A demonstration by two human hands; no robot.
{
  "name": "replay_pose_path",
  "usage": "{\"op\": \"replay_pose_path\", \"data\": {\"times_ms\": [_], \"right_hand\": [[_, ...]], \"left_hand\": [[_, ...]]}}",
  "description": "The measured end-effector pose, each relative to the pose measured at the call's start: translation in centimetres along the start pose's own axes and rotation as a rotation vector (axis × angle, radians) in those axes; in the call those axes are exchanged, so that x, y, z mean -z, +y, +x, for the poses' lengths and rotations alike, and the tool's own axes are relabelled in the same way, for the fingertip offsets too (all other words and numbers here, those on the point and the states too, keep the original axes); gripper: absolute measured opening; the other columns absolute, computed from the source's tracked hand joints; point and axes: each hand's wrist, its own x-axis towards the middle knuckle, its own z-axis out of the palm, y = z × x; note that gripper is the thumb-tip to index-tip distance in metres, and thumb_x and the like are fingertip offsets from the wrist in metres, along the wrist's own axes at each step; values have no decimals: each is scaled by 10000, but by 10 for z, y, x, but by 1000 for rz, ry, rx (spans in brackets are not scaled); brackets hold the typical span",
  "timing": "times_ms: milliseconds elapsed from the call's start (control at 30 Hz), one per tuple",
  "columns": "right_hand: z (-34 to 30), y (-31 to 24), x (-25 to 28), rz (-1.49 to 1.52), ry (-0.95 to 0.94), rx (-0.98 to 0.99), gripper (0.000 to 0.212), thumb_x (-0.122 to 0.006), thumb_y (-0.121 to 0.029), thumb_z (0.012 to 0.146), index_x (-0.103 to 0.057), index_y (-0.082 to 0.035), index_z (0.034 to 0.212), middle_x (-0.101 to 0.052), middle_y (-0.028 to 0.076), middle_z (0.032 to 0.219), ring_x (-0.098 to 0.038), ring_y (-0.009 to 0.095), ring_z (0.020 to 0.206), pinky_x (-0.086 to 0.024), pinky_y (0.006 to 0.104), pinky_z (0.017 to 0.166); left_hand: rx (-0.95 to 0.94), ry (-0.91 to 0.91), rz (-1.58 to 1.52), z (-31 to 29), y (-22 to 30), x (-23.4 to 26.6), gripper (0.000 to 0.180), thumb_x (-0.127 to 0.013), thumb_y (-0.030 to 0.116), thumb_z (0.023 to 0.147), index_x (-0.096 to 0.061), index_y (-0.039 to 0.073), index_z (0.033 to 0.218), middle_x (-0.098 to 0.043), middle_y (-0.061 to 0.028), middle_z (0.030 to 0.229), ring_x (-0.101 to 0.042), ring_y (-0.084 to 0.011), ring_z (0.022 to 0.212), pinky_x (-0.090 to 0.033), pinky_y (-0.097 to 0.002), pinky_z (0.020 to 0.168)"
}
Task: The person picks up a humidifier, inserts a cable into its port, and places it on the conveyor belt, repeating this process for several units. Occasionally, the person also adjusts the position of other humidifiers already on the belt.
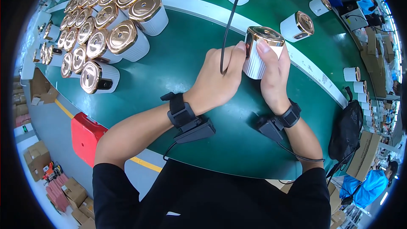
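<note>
A small white ribbed appliance with a shiny gold top and a dark front panel is held above the green table. My right hand is closed round it, thumb on the white side below the gold rim. On its left, my left hand is closed on a black cable that hangs from above and runs in between thumb and forefinger. The cable's end is hidden in that grip. My left thumb tip meets the appliance beside the dark panel. Both wrists wear black straps with small boxes.
Rows of similar gold-topped appliances crowd the table's left. Beyond a white rail, more stand on a green conveyor. A black mesh bag lies at the right edge. A red stool stands on the floor left; a worker in blue is right.
</note>
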Motion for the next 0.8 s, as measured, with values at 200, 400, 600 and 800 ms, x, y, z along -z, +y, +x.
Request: {"op": "replay_pose_path", "data": {"times_ms": [200,400,600,800], "right_hand": [[2,-2,0,7,-7,-3,361,-618,-257,891,-508,13,1105,-605,73,955,-561,92,821,-464,234,716],[2,-3,-3,42,-10,-50,333,-613,-260,897,-527,14,1065,-611,67,907,-565,87,781,-466,228,682],[-1,-6,-2,-3,-1,-47,334,-614,-273,900,-536,21,1038,-621,75,903,-573,86,775,-467,228,670],[-1,-5,6,-8,26,-54,330,-614,-267,901,-535,25,1032,-631,78,900,-593,110,785,-481,243,699]], "left_hand": [[43,-13,9,0,3,0,361,-367,164,989,-455,-49,710,-477,-202,561,-468,-351,475,-331,-433,477],[29,20,67,-1,4,0,388,-374,184,989,-455,-46,688,-475,-214,556,-458,-358,465,-338,-435,481],[66,24,134,-2,7,1,406,-387,203,987,-465,-44,674,-479,-223,562,-457,-373,475,-341,-437,481],[-4,52,125,0,4,-10,414,-388,207,990,-469,-46,673,-464,-187,533,-463,-308,448,-328,-418,462]]}}
